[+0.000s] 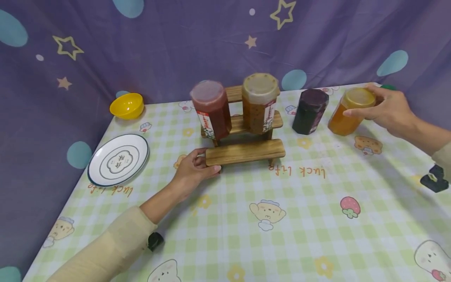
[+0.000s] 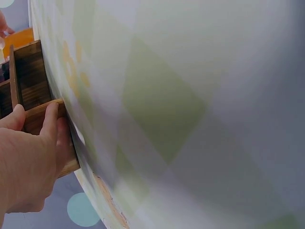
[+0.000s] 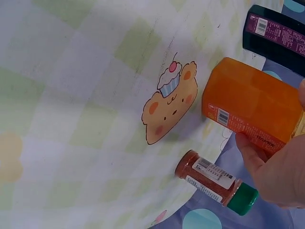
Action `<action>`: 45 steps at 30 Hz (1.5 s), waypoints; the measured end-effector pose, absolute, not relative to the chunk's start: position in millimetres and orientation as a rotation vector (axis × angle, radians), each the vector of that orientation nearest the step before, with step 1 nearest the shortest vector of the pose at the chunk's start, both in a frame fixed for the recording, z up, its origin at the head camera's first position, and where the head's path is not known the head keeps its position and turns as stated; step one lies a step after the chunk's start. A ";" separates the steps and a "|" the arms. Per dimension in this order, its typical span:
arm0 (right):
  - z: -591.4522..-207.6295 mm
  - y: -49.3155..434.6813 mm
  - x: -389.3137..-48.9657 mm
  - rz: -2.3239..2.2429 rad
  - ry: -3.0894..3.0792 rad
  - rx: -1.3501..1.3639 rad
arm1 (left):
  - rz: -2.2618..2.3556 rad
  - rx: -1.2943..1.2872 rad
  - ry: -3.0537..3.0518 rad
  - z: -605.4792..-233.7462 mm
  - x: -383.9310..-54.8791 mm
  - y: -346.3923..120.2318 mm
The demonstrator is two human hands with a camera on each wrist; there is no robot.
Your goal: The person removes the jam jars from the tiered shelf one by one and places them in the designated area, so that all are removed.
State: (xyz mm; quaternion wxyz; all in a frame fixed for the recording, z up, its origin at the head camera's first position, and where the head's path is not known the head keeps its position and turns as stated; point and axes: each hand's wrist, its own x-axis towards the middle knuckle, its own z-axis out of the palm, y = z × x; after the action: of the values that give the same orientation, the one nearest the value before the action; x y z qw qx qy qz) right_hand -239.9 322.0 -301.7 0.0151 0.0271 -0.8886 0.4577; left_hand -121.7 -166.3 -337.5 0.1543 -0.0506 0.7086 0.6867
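While the left hand [image 1: 193, 169] pinches the lowest plank of the stepped wooden rack [image 1: 244, 152], probably to brace it, the right hand's [image 1: 387, 109] grip wraps the amber honey jar's [image 1: 347, 112] lid, jar on the checked table [image 1: 299, 219] beside a dark purple jam jar [image 1: 310, 111].

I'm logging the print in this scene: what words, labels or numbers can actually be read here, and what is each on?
"luck life", orange, upside down in the head view: on the tablecloth before the wooden rack.
The same orange print by the plate: partly cut off.
Plate's centre characters: too small.
Labels and barcodes on the orange jar, dark jar and spice bottle: blurred.
Red jar label: unreadable.
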 end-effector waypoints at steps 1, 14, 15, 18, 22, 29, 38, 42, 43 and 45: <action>-301.8 322.1 -239.5 1.408 -2.770 0.097 | 1.967 -0.141 2.033 -337.5 -121.8 -166.3; -303.0 323.1 -236.9 1.240 -2.801 0.246 | 1.963 -0.145 2.039 -336.4 -122.5 -165.2; -303.1 323.8 -237.1 1.206 -2.809 0.250 | 1.961 -0.143 2.040 -336.5 -122.6 -165.1; -300.1 324.2 -236.0 1.050 -2.840 0.244 | 1.947 -0.146 2.050 -337.2 -122.5 -165.1; -289.0 321.8 -234.0 0.908 -2.829 0.217 | 1.941 -0.148 2.050 -337.8 -122.1 -165.5; -262.6 313.0 -232.6 0.989 -2.768 0.292 | 1.959 -0.144 2.037 -336.9 -121.7 -166.8; -229.6 281.0 -227.6 1.088 -2.791 0.326 | 1.967 -0.155 2.038 -336.5 -121.4 -165.8; -220.5 267.3 -223.0 1.149 -2.849 0.332 | 1.974 -0.151 2.035 -336.6 -121.7 -165.3; -219.3 263.9 -222.2 1.160 -2.851 0.347 | 1.977 -0.150 2.033 -336.7 -121.7 -165.3; -217.9 257.0 -220.6 1.188 -2.848 0.388 | 1.974 -0.148 2.035 -336.8 -121.6 -165.3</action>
State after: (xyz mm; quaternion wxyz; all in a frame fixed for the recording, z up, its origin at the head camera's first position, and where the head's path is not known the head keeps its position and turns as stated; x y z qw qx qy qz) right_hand -220.6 257.0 -217.9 0.0156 0.1246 -0.9157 0.3818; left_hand -121.6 -165.3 -336.8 0.1507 -0.0514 0.7087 0.6873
